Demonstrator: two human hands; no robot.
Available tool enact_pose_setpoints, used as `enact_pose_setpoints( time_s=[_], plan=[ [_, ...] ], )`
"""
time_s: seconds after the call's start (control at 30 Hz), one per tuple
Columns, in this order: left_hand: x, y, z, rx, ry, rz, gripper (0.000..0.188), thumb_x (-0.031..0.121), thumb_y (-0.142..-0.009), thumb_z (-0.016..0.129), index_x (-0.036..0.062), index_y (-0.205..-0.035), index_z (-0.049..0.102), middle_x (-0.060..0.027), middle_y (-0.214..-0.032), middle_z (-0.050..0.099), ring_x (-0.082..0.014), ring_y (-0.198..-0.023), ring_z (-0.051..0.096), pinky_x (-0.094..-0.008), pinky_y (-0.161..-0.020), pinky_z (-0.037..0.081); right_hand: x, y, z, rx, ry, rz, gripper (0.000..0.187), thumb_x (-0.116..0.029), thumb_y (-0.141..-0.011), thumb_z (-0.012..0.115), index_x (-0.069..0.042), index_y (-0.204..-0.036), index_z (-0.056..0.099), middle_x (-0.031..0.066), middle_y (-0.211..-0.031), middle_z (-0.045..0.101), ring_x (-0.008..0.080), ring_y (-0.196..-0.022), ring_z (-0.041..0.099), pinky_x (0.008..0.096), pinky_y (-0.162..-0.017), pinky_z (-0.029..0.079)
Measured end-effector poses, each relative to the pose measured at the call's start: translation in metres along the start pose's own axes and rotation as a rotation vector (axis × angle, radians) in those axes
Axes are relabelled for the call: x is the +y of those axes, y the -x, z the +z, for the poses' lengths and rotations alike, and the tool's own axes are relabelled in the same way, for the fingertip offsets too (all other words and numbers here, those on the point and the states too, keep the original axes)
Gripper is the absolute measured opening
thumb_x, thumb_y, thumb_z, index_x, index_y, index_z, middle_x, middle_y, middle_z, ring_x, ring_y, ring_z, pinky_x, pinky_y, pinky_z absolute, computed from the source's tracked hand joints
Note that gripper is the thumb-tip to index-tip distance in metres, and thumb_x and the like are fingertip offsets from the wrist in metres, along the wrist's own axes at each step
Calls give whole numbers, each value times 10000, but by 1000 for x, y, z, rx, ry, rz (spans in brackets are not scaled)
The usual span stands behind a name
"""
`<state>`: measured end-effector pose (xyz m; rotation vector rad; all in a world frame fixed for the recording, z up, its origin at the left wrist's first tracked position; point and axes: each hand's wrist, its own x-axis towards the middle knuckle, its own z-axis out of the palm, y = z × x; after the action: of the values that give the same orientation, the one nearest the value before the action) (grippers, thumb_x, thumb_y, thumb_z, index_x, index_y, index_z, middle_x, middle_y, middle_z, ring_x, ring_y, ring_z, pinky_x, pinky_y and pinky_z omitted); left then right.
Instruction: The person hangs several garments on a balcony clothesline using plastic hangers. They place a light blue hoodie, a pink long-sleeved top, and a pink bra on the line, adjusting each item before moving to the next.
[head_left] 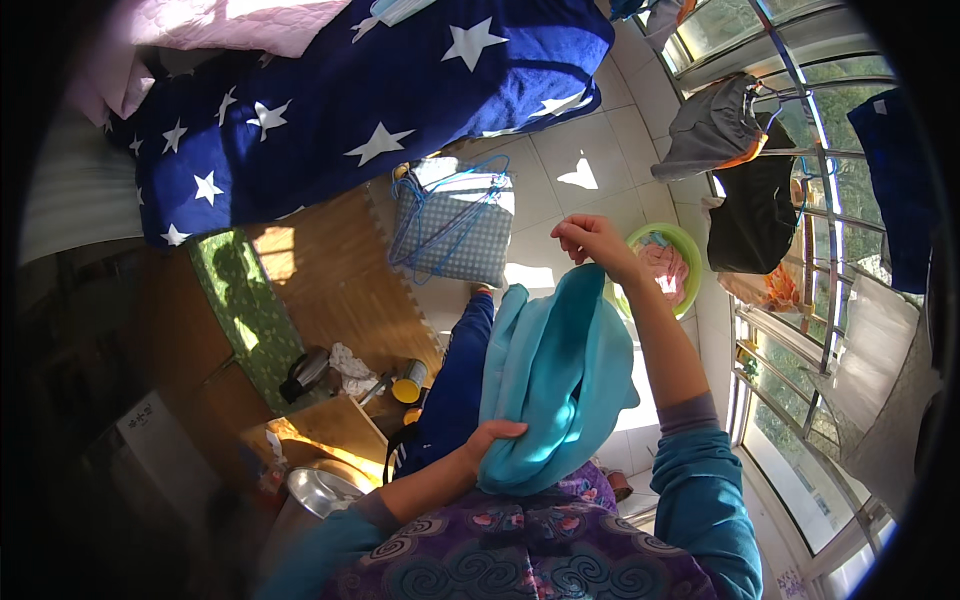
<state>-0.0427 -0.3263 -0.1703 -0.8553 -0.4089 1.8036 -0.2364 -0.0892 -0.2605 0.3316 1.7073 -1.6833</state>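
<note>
Head view shows the turquoise cloth (550,390) in front of your purple patterned apron (530,550), bunched in long loose folds between your two hands. Your left hand (487,445) is at its near left edge, thumb laid over the fabric and the other fingers out of sight beneath, so the edge looks pinched between them. Your right hand (598,243) is raised at the far end, its fingers curled close together just beyond the top of the cloth; whether they pinch any fabric, you cannot tell from this angle. To handle it well, let the left thumb anchor that edge while the right fingers find a matching edge or corner, then draw the two gently apart so the folds fall out evenly rather than twisting. A light, flat grip should serve better than a fist, since such soft cloth will probably slump and hide its own edges. Lift it high enough to clear the blue hangers (450,228) on the checked box (485,252) ahead, and mind your right forearm, which passes in front of the green basin (692,250) with pink laundry (668,270) in it
</note>
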Motion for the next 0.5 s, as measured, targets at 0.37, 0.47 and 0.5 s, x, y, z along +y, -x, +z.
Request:
enact_pose_setpoints(
  time_s=[0.37,0.47,0.5],
  plan=[
    [66,38,-79,-190,486,148,522,52,-789,494,-35,-1272,317,-220,-1202,469,-322,-1084,509,-440,-965,382,158,-313,117,188,1227,-263,363,-59,-770,495,-78,-1132,507,69,-1245,462,235,-1156,437,403,-850,444],
    [86,40,-86,-152,493,185,523,54,-788,493,-34,-1272,318,-218,-1202,471,-321,-1083,510,-438,-964,383,177,-353,137,229,1328,-410,369,-120,-840,429,-97,-1208,437,51,-1291,424,228,-1202,380,483,-986,309],
    [91,41,-88,-142,494,190,523,55,-787,492,-34,-1272,319,-217,-1202,471,-321,-1082,510,-437,-963,383,182,-362,139,220,1364,-440,364,-150,-867,394,-108,-1228,413,50,-1273,433,223,-1214,367,508,-1025,230]
  ],
)
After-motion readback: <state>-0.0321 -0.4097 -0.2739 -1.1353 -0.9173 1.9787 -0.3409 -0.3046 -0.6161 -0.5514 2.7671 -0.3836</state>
